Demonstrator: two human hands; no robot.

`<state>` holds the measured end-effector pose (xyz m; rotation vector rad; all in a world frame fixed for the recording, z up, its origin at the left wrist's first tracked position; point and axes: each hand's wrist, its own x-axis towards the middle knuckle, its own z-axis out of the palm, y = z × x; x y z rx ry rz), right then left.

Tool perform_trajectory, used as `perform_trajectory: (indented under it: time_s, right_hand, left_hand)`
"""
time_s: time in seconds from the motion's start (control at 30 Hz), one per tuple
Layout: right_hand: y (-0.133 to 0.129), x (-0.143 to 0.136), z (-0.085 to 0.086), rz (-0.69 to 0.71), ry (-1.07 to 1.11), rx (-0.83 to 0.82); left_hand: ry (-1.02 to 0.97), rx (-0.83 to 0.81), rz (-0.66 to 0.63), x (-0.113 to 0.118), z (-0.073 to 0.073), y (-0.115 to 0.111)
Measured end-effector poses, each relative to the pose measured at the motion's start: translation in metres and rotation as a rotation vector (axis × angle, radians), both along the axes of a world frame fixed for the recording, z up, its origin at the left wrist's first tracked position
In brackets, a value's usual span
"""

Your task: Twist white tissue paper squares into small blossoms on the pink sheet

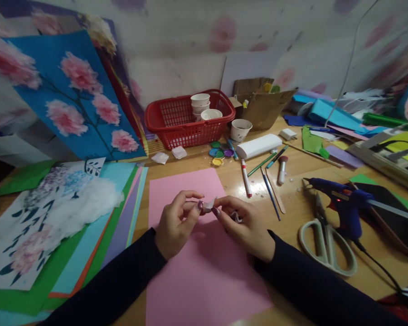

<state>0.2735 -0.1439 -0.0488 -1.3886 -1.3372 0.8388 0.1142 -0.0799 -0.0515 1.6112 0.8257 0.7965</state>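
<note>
Above a pink sheet of paper [190, 280], both hands meet at a small piece of whitish tissue paper [209, 206]. My left hand [178, 222] pinches its left side between thumb and fingers. From the other side, my right hand [246, 226] pinches it with thumb and index finger. A crumpled white bit [236, 217] shows among the curled fingers of my right hand; how it joins the piece is hidden. Two small folded tissue squares [170, 155] lie beyond the pink sheet.
Coloured sheets and flower pictures [30, 240] cover the left side. A red basket [190, 131] with paper cups stands behind. On the right lie scissors [326, 244], a blue glue gun [343, 199] with its cord, a red marker [246, 179] and brushes [271, 194].
</note>
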Motion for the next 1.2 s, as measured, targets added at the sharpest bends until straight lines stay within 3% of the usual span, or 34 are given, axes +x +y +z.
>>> perform_trajectory:
  time_s: [0.2, 0.5, 0.83, 1.2]
  right_hand:
    - [-0.001, -0.002, -0.002, 0.021, -0.029, -0.011]
    - [0.000, 0.000, 0.000, -0.010, -0.045, 0.006]
    - [0.001, -0.002, -0.001, 0.014, 0.089, -0.089]
    - [0.001, 0.000, -0.003, -0.017, 0.043, -0.095]
  left_hand:
    - [0.031, -0.049, 0.022, 0.005, 0.005, 0.000]
    - [-0.095, -0.191, 0.157, 0.009, 0.003, 0.004]
    - [0.055, 0.079, 0.088, 0.006, 0.000, -0.004]
    - [-0.125, -0.149, 0.229, 0.010, 0.007, 0.008]
